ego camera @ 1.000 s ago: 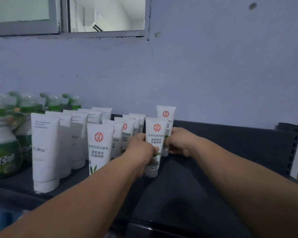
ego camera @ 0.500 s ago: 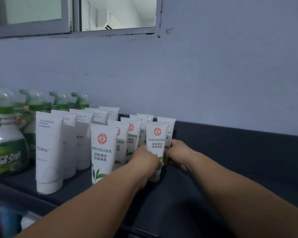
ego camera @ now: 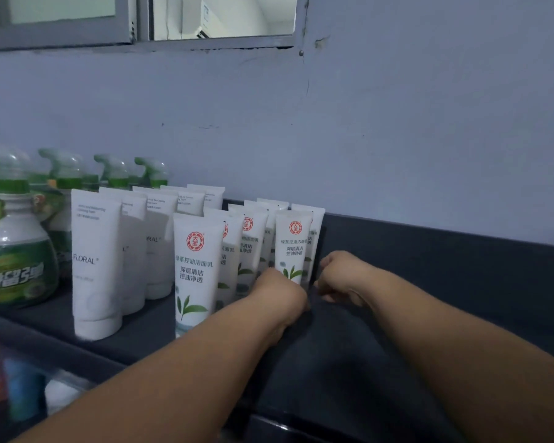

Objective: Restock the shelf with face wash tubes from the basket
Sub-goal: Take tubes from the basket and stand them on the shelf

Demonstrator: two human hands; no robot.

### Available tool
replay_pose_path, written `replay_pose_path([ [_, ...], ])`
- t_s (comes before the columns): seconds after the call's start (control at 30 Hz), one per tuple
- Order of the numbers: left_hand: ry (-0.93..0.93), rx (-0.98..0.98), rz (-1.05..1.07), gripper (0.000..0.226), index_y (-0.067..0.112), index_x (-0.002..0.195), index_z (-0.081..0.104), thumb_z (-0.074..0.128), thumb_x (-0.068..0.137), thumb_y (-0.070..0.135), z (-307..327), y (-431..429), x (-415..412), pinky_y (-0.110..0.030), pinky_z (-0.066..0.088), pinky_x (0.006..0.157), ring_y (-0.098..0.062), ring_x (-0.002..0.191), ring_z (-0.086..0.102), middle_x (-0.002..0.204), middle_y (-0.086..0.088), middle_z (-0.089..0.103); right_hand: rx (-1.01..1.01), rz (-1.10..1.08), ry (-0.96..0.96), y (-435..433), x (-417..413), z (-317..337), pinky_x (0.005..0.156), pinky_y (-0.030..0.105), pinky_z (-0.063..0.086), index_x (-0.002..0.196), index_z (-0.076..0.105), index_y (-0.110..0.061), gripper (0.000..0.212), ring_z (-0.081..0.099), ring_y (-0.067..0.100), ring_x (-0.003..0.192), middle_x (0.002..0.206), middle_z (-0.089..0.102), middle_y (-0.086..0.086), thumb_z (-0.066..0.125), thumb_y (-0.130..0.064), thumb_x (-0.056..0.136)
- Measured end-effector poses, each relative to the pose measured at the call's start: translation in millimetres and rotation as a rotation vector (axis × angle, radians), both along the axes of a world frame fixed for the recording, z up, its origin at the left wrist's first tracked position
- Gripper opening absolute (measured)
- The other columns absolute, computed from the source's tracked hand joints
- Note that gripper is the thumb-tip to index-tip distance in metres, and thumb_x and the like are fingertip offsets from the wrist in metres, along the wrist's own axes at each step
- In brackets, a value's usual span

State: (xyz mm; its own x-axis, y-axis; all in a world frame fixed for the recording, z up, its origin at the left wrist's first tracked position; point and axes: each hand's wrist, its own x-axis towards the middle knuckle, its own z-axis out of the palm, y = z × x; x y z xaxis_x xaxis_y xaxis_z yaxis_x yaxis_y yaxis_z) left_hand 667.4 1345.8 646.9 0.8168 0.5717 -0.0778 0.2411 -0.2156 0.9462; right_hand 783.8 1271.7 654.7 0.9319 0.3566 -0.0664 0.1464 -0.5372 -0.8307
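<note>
Face wash tube [ego camera: 293,247], white with a red seal, stands cap-down on the shelf [ego camera: 397,330] at the front of the right-hand row. Judged light, soft-walled, smooth plastic; it would dent if squeezed and tip easily on its narrow cap. Best held low, at the stiffer cap end. Left hand [ego camera: 279,297] curls round its base, fingertips hidden. Right hand [ego camera: 343,276] sits just beside, fingers curled; whether it holds the rear tube [ego camera: 315,219] cannot be told.

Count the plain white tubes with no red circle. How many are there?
5 plain white tubes: front, second, third, fourth, fifth, in a row back along the shelf toward the wall. More may hide behind.
</note>
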Motion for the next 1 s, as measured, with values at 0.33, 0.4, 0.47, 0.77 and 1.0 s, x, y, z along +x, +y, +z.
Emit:
replay_pose_path([
  [0.33,-0.066,0.044,-0.142,0.026,0.007,0.107,0.055,0.063,0.082,0.009,-0.4,-1.0,-59.1,-0.026,0.051,0.066,-0.021,0.082,0.058,0.089,-0.006,0.06,0.027,-0.073,-0.09,-19.9,-72.4,32.6,0.048,0.023,0.04,0.079,0.053,-0.007,0.019,0.051,0.016,0.05,0.071,0.056,0.011,0.052,0.008,0.091],
  [0.4,-0.089,0.1,-0.184,0.044,0.015,0.113,0.056,0.071,0.072,0.015,0.8,-0.3,-80.7,-0.037,0.054,0.083,-0.025,0.091,0.062,0.102,-0.009,0.065,0.089,-0.074,-0.129,-20.2,-94.3,38.5,0.048,0.023,0.039,0.079,0.054,-0.008,0.019,0.051,0.015,0.05,0.066,0.056,0.01,0.052,0.009,0.09],
  [0.47,-0.121,0.194,-0.2,0.049,0.017,0.117,0.054,0.074,0.072,0.016,3.8,7.3,-103.0,-0.04,0.051,0.091,-0.025,0.098,0.06,0.108,-0.003,0.063,0.163,-0.06,-0.15,-19.0,-118.9,42.8,0.047,0.023,0.041,0.081,0.055,-0.008,0.02,0.051,0.014,0.051,0.065,0.057,0.009,0.051,0.009,0.089],
  [0.77,-0.173,0.485,-0.243,0.062,0.019,0.138,0.041,0.07,0.084,0.024,4.8,88.3,-220.7,-0.028,0.045,0.093,-0.017,0.112,0.052,0.134,0.0,0.051,-0.062,0.108,-0.614,22.5,-250.9,25.6,0.074,0.034,0.054,0.079,0.059,-0.022,0.015,0.065,0.02,0.077,0.078,0.065,0.0,0.065,-0.01,0.084],
  [1.0,0.023,0.794,-0.117,0.072,0.023,0.146,0.029,0.066,0.086,0.037,-50.7,182.4,-327.7,-0.031,0.041,0.098,-0.021,0.127,0.046,0.147,-0.001,0.039,-0.318,0.374,-0.716,90.2,-347.0,-35.7,0.089,0.032,0.046,0.117,0.056,-0.021,0.029,0.056,0.018,0.104,0.113,0.059,0.0,0.063,-0.027,0.09],
])
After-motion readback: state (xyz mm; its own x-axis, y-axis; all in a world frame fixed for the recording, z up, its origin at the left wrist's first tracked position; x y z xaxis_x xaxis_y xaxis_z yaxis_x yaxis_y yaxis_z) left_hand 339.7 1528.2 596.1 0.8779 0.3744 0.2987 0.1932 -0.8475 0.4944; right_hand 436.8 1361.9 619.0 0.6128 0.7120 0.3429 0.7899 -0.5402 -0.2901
